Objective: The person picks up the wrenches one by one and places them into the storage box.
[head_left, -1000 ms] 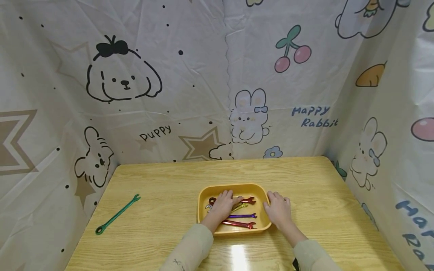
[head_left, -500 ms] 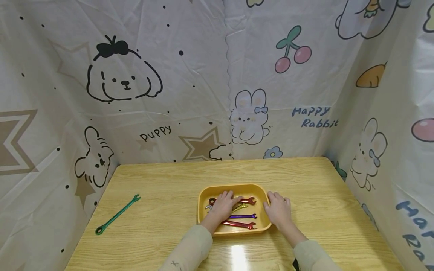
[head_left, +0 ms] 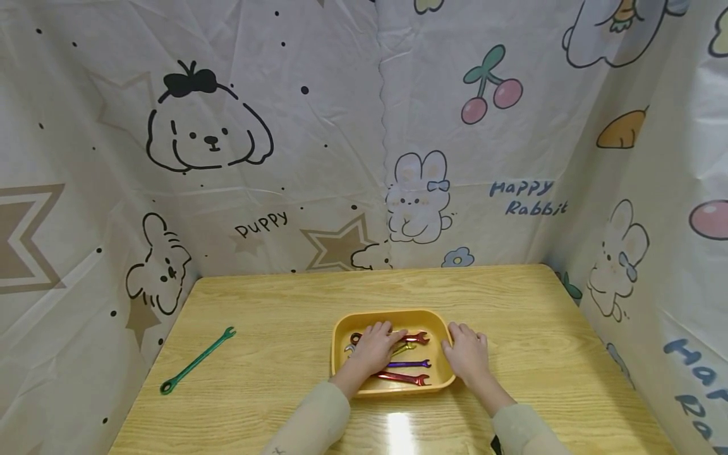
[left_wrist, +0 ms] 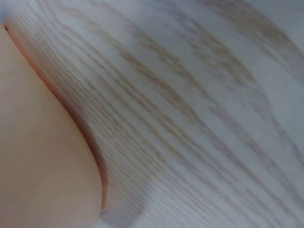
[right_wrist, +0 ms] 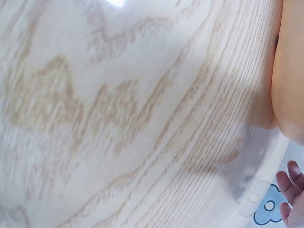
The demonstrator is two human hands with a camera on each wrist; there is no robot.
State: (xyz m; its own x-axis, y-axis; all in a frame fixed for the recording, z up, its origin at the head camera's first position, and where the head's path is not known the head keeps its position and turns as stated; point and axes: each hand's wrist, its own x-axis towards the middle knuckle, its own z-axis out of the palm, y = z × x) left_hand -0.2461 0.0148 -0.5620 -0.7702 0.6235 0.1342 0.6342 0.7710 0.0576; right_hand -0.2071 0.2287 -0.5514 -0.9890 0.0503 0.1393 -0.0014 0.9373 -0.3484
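Note:
In the head view a yellow tray [head_left: 392, 390] holds several combination wrenches. My left hand [head_left: 372, 347] lies over them, its thumb reaching right across a red wrench [head_left: 417, 338]; the palm hides what is beneath. A yellow-gold wrench [head_left: 405, 348], a purple wrench [head_left: 412, 364] and another red wrench [head_left: 404, 378] stick out to its right; part of a silver wrench [head_left: 349, 348] shows at its left. My right hand [head_left: 467, 354] grips the tray's right rim, thumb on the inner side. Fingers of that hand [right_wrist: 293, 185] show at the lower right of the right wrist view.
A green wrench [head_left: 197, 360] lies alone on the left of the wooden table [head_left: 273, 354]. White printed cloth [head_left: 330, 126] encloses the back and both sides. Both wrist views show mostly tabletop, with the tray's wall [left_wrist: 42, 142] at the left edge of the left one.
The left forearm has shifted slightly to the left and toward the person, and the left hand has tilted a little. Tray, wrenches and right hand stay where they were.

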